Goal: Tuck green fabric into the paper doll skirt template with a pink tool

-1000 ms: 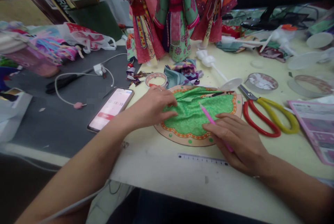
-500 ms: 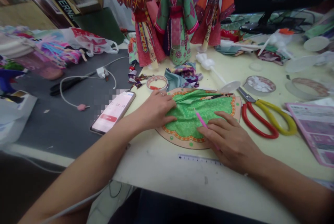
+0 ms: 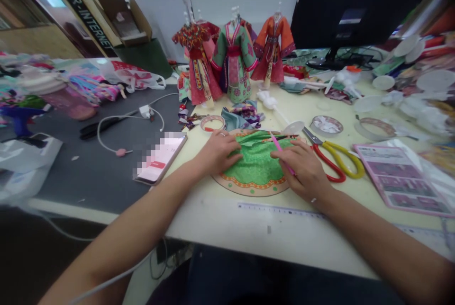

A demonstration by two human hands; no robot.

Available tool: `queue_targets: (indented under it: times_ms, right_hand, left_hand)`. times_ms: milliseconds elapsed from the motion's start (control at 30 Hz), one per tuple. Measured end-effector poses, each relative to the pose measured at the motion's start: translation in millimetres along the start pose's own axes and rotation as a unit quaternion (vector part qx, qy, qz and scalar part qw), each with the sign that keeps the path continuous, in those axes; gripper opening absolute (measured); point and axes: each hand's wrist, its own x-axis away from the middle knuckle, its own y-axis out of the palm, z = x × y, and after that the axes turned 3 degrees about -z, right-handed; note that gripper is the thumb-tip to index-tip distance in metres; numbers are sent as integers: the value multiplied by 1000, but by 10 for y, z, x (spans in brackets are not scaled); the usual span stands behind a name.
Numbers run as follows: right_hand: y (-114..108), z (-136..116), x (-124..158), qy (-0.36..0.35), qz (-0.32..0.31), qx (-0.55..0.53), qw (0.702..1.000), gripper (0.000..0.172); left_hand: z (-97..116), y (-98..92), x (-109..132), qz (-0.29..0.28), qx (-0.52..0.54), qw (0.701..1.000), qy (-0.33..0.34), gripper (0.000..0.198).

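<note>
A piece of green patterned fabric (image 3: pixel 254 163) lies pleated on a round tan card with an orange scalloped border (image 3: pixel 249 187). My left hand (image 3: pixel 216 152) presses flat on the fabric's left side, fingers stretched out, a ring on one finger. My right hand (image 3: pixel 302 170) rests on the fabric's right side with a thin pink stick (image 3: pixel 279 146) held between its fingers, the tip pointing up and away from me.
Red and yellow scissors (image 3: pixel 336 160) lie right of the card, a clear ruler (image 3: pixel 280 210) in front, a phone (image 3: pixel 161 158) to the left. Three dressed doll figures (image 3: pixel 234 61) stand behind, with tape rolls (image 3: pixel 212 122), fabric scraps, a pink leaflet (image 3: pixel 405 179) and a monitor around.
The camera has pulled back and tilted up. My right hand has slid up and left over the fabric with the pink stick; my left hand stays pressed on the left side.
</note>
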Motion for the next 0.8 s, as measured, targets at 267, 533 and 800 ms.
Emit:
queue_targets:
  times_ms: [267, 533, 800]
  right_hand:
    - [153, 82, 35, -1, -55, 108, 993, 23]
    - [51, 186, -49, -25, -81, 169, 982, 23]
    - [7, 566, -151, -27, -153, 217, 964, 28]
  left_hand:
    - [-9, 158, 1, 9, -59, 998, -3, 26]
    - [10, 222, -15, 24, -73, 997, -32, 26]
    - [21, 233, -41, 31, -62, 996, -51, 24]
